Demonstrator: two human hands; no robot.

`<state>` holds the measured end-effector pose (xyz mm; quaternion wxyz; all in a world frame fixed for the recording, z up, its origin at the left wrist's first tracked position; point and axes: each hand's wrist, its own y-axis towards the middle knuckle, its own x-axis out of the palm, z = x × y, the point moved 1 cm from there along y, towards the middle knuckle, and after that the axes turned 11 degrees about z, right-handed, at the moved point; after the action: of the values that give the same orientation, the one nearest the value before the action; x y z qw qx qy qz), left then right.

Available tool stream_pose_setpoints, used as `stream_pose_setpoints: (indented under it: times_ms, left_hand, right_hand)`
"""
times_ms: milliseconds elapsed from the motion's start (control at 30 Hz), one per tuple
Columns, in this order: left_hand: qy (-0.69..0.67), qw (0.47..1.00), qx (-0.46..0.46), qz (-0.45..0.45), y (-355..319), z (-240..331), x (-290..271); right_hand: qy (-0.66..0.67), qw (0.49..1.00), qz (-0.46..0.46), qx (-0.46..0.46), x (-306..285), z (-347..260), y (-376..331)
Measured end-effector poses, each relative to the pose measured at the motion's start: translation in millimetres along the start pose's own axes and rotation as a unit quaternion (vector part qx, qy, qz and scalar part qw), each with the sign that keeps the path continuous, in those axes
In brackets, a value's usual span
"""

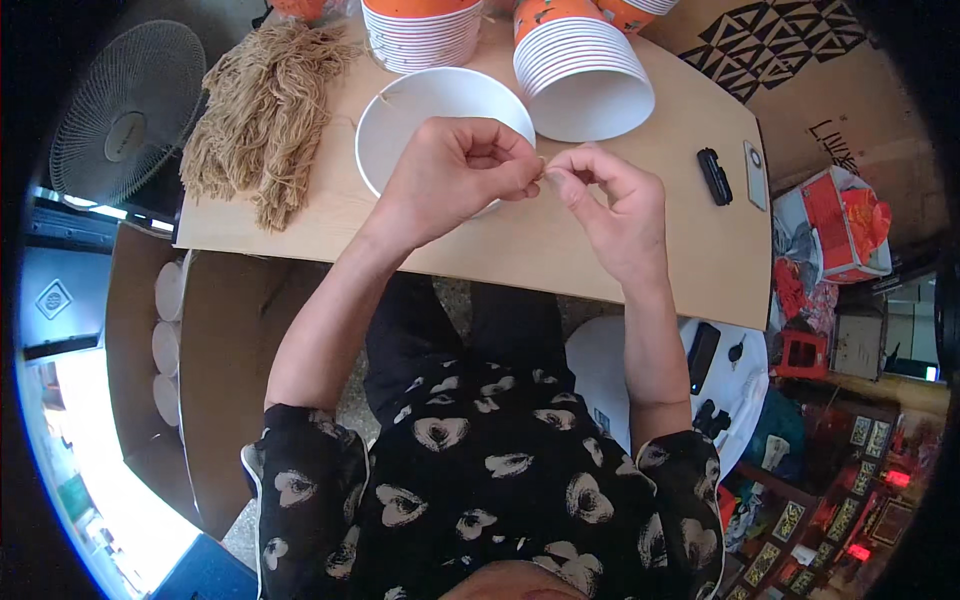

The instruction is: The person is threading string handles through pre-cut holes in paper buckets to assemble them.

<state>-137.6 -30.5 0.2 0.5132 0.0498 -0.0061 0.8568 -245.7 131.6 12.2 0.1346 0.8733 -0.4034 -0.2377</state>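
My left hand (pixel 455 180) is closed in a pinch, its fingertips almost meeting those of my right hand (pixel 615 205). The right hand pinches too, thumb against forefinger. Between the two sits a tiny yellowish bit, too small to name. Both hands are raised in front of a white paper bucket (pixel 388 125), which lies tilted with its mouth toward me and is partly hidden by the left hand. A thin tan strand shows at that bucket's rim. To the left, a thick bundle of tan cords (pixel 262 110) droops over the tabletop.
Nested orange-and-white paper buckets (pixel 422 38) stand at the back, with another tipped stack (pixel 585 90) beside them. A black clip-like object (pixel 714 177) and a phone-like slab (pixel 755 175) lie right on the table (pixel 700 260). A fan (pixel 125 135) and an open carton (pixel 225 350) are left.
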Motion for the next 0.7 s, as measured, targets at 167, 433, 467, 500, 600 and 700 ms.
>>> stream_pose_setpoints:
  times_ms: [167, 433, 467, 500, 600, 700]
  left_hand:
    - [-0.02, 0.999, -0.028, -0.013, -1.4, 2.1, -2.7]
    - [-0.03, 0.999, -0.024, 0.021, -3.3, -2.3, 0.4]
    - [-0.018, 0.999, -0.015, 0.024, -2.7, -2.6, -0.1]
    - [-0.006, 1.0, -0.006, 0.026, -2.6, -2.5, -0.5]
    - [-0.028, 0.999, -0.011, 0.018, -2.7, -0.6, 1.0]
    - [-0.042, 0.999, -0.033, 0.004, -3.5, 1.7, -0.4]
  right_hand:
    - [0.054, 0.993, 0.004, 0.107, -0.1, 5.9, 0.5]
    - [0.071, 0.99, 0.012, 0.12, 2.1, 6.9, -0.6]
    - [0.068, 0.991, 0.01, 0.114, 2.0, 6.1, -0.6]
    - [0.068, 0.991, 0.008, 0.114, 2.6, 6.7, -0.6]
    - [0.073, 0.991, 0.011, 0.107, 2.1, 9.9, -1.1]
    - [0.072, 0.989, 0.014, 0.128, 1.5, 11.1, 0.5]
